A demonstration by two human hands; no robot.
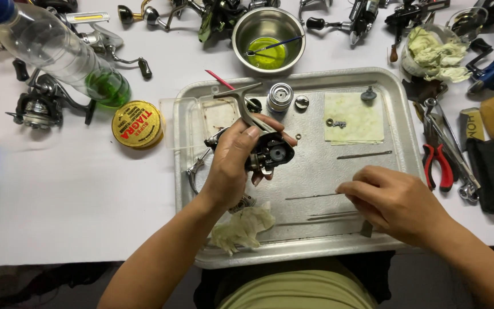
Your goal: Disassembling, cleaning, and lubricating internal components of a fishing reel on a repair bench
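The right hand (395,203), nearest, pinches a thin metal rod (315,196) lying on the dented aluminium tray (398,143). Above it, the left hand (232,163) fingers clasp a black-and-silver fishing reel body (270,150): probably rigid, greasy-slick, best gripped around its housing.

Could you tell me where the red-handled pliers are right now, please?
The red-handled pliers lie on the white table, just off the metal tray's right edge, above the right hand.

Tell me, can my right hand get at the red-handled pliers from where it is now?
Probably yes. The right hand is on the tray, the red-handled pliers lie just beyond its rim, and nothing lies between.
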